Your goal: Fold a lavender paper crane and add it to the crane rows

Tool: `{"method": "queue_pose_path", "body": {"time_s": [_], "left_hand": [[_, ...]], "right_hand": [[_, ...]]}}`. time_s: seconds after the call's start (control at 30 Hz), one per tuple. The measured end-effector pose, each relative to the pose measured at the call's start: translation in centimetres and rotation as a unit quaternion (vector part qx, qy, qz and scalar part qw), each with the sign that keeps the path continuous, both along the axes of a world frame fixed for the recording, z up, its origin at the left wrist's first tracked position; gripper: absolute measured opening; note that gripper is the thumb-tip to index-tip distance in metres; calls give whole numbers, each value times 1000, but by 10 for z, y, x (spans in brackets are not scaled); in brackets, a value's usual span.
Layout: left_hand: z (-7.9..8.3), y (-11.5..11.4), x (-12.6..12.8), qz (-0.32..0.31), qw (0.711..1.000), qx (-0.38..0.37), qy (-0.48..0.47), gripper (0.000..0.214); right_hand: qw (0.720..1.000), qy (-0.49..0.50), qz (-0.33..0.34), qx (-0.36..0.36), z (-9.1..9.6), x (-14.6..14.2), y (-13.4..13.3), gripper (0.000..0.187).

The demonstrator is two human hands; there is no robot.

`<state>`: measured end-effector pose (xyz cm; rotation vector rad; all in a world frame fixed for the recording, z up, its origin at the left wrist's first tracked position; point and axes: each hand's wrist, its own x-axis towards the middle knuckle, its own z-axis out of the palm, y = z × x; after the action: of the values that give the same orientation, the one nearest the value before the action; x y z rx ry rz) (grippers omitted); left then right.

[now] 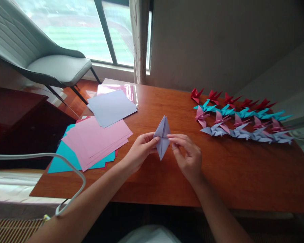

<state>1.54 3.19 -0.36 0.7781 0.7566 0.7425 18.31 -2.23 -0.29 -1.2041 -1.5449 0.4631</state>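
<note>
A lavender sheet folded into a long diamond (163,136) is held up above the table, its points facing away from me and towards me. My left hand (145,146) pinches its left corner, thumb on top and fingers beneath. At the right corner, my right hand (188,153) has its fingertips on the paper's edge, thumb and forefinger close together. A crease runs down the middle of the diamond. The undersides of the paper and some left fingertips are hidden.
Rows of folded paper cranes, red (228,99), turquoise (226,109), pink (221,119) and lavender (239,132), stand at the right. Pink sheets (98,138), turquoise sheets (63,158) and lavender sheets (112,108) lie left. A white cable (73,167) crosses the left side.
</note>
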Motion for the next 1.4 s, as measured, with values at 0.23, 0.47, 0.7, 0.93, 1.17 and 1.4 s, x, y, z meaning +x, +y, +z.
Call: {"method": "queue_pose_path", "body": {"time_s": [0.23, 0.47, 0.7, 0.93, 1.17, 1.4], "left_hand": [[-3, -1, 0, -22, 999, 26, 10, 35], [1, -2, 1, -29, 999, 30, 18, 35], [7, -1, 1, -28, 994, 74, 77, 34], [1, -1, 5, -38, 988, 135, 72, 27], [-1, -4, 5, -101, 985, 130, 48, 36], [-1, -7, 3, -143, 979, 123, 75, 35]], "right_hand": [[979, 94, -61, -172, -10, 4, 5, 19], [977, 79, -40, -196, -18, 5, 8, 20], [985, 38, -34, -168, -15, 5, 8, 15], [984, 73, -11, -162, -16, 4, 8, 12], [957, 173, 55, -225, -8, 7, 4, 20], [957, 147, 33, -246, -2, 7, 2, 28]]}}
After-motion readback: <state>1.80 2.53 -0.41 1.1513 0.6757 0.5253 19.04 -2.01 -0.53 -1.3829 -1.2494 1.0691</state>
